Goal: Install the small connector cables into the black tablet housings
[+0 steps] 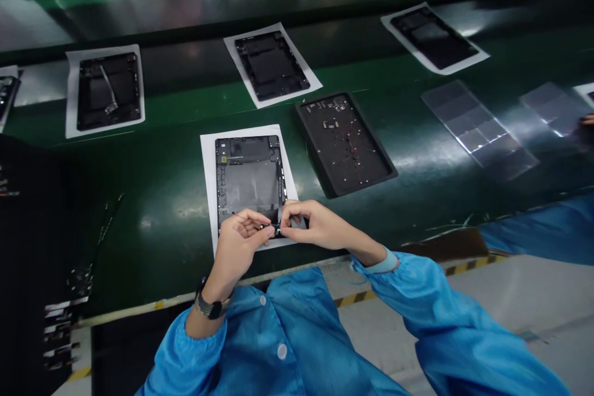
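Observation:
A black tablet housing [250, 179] lies face up on a white sheet [210, 185], its inner side showing. Over its near edge, both my hands meet at a small circuit board [276, 230]. My left hand [239, 241] pinches it between thumb and fingers from the left. From the right, my right hand [315, 224] has thumb and index finger closed on the other end. A dark flex cable [281, 189] runs along the housing's right side towards the fingers. The board's exact shape is mostly covered by my fingertips.
A black foam tray [320, 164] with small boards and loose bits stands right of the housing. Several other housings, one a tablet housing [109, 90], lie on sheets along the green bench [176, 216]. Clear plastic sheets [477, 130] lie right. Another person's hand [587, 127] shows at the right edge.

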A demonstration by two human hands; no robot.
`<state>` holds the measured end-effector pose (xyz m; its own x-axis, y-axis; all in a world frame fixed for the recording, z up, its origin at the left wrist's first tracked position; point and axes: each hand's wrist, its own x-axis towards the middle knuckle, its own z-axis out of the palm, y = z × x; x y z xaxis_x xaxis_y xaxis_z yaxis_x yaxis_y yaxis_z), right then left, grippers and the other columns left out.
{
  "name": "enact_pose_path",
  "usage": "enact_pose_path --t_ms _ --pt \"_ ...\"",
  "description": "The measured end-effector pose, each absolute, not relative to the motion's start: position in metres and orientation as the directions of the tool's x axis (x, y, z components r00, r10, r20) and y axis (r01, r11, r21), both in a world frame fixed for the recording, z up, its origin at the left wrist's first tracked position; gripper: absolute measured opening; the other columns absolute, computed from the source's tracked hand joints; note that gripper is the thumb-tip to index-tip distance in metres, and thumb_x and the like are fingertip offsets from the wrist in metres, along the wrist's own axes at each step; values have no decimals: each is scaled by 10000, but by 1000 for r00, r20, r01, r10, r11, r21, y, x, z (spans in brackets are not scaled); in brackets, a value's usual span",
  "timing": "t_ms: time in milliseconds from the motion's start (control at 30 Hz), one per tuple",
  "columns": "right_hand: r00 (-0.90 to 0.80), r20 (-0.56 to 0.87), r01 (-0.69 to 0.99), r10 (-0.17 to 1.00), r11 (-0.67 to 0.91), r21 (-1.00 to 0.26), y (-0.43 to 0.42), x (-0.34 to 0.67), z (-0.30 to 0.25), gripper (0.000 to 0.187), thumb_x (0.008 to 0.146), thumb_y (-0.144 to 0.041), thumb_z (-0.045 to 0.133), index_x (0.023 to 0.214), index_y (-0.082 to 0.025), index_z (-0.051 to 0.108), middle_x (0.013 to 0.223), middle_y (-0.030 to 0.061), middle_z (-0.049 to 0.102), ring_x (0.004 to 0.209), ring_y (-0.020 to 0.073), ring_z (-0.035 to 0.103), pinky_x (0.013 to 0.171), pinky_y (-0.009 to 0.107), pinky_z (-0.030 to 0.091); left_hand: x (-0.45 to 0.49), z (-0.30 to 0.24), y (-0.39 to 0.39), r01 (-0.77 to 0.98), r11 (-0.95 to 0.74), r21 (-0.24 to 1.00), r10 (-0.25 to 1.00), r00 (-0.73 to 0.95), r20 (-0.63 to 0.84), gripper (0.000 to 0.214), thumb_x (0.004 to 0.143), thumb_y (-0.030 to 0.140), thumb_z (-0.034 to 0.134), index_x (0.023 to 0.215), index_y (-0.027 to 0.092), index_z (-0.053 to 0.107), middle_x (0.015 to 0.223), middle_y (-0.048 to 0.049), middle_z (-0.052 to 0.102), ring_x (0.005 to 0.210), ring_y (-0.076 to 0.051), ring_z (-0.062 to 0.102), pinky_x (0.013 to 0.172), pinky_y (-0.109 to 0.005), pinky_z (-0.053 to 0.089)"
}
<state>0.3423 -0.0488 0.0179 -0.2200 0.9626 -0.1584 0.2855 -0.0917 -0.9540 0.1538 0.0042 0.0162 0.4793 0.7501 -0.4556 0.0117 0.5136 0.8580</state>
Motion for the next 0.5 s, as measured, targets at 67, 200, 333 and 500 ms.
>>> enact_pose_path --t_ms 67,200,333,500 --pt "-230 -162 282 960 -94 -955 -49 343 17 56 809 -175 621 758 -172 645 740 3 597 696 135 505 656 265 407 154 16 5 32 511 859 743 486 -461 220 589 188 847 713 150 669 603 8 645 524 -115 607 542 -237 520" --pt "-261 -142 249 955 -76 -966 -48 346 16 66 813 -170 624 749 -176 636 749 5 613 736 141 544 697 274 428 153 16 7 63 526 848 714 509 -480 222 602 206 851 717 155 668 568 4 644 521 -127 614 551 -249 525" --pt "-283 -151 257 947 -77 -963 -48 348 16 88 828 -214 641 746 -183 632 759 3 614 738 141 552 718 283 444 153 16 8 79 529 845 698 525 -486 214 601 196 850 721 157 677 566 -3 653 531 -136 621 557 -258 525" --pt "-276 -182 277 944 -103 -955 -48 348 16 84 830 -231 644 760 -183 643 773 11 626 751 146 574 718 280 450 154 17 6 82 523 848 718 494 -491 219 573 179 852 696 154 673 546 5 635 506 -129 605 526 -245 519"
